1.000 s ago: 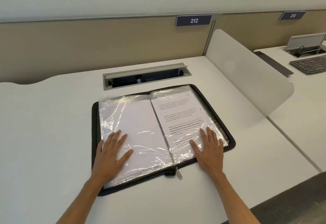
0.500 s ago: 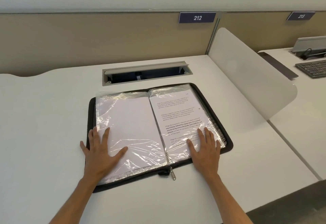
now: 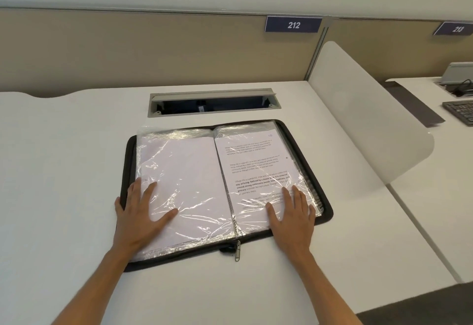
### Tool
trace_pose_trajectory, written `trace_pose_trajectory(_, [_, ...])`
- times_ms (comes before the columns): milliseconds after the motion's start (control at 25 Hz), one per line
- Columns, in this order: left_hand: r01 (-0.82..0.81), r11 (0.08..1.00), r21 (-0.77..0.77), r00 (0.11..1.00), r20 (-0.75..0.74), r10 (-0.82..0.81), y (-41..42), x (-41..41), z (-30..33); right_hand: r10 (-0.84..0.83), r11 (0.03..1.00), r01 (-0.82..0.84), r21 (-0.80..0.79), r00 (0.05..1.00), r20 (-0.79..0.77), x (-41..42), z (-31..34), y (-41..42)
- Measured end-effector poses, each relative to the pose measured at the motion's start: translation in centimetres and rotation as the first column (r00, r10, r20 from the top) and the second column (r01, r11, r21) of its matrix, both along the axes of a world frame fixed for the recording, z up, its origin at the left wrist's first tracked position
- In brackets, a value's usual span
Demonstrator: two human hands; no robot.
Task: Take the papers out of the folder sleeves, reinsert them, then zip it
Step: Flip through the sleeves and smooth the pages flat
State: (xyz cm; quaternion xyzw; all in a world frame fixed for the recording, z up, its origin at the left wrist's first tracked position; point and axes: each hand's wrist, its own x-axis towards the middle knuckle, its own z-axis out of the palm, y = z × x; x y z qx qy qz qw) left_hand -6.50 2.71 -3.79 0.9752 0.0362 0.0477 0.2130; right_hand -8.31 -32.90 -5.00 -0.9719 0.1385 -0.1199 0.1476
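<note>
Plastic sleeves (image 3: 194,184) glare-blurred; left hand (image 3: 139,212), right hand (image 3: 291,216) flat, fingers straight, covering lower text; folder (image 3: 325,204) open.

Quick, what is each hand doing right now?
Left hand: open, flat on the left sleeve.
Right hand: open, flat on the right sleeve.

Head-worn view, forward and downward.
</note>
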Motion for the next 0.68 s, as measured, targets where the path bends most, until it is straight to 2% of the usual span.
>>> trace_pose_trajectory(120, [-0.002, 1.0, -0.002, 1.0, -0.004, 0.002, -0.2, 0.0, 0.0, 0.063, 0.998, -0.063, -0.017, 0.998, 0.015, 0.5, 1.2, 2.0])
trace_pose_trajectory(200, [-0.01, 1.0, 0.007, 1.0, 0.003, 0.01, -0.3, 0.0, -0.1, 0.255, 0.966, -0.255, 0.028, 0.967, 0.016, 0.7, 2.5, 5.0])
trace_pose_trajectory(280, [-0.02, 1.0, 0.014, 1.0, 0.009, 0.02, -1.0, -0.2, -0.2, 0.493, 0.865, -0.489, 0.114, 0.87, -0.011, 0.8, 3.6, 8.9])
trace_pose_trajectory(360, [-0.031, 0.999, 0.014, 0.999, 0.013, 0.031, -1.7, -0.2, -0.4, 0.652, 0.753, -0.63, 0.19, 0.752, -0.091, 0.6, 4.0, 12.5])
trace_pose_trajectory(440, [-0.035, 0.999, -0.025, 0.999, 0.035, 0.036, -2.1, -0.2, -0.6, 0.701, 0.713, -0.667, 0.216, 0.687, -0.191, 0.2, 3.6, 14.8])
trace_pose_trajectory(520, [-0.044, 0.988, -0.15, 0.995, 0.079, 0.056, -1.8, -0.1, -0.7, 0.692, 0.719, -0.676, 0.162, 0.674, -0.258, -0.3, 2.7, 15.7])
trace_pose_trajectory(600, [-0.043, 0.966, -0.256, 0.991, 0.115, 0.075, -1.4, 0.1, -0.8, 0.686, 0.721, -0.68, 0.132, 0.674, -0.274, -0.4, 2.2, 15.8])
trace_pose_trajectory(680, [-0.06, 0.935, -0.351, 0.989, 0.109, 0.104, -1.3, 0.1, -0.5, 0.689, 0.723, -0.665, 0.187, 0.678, -0.254, -0.1, 2.3, 15.8])
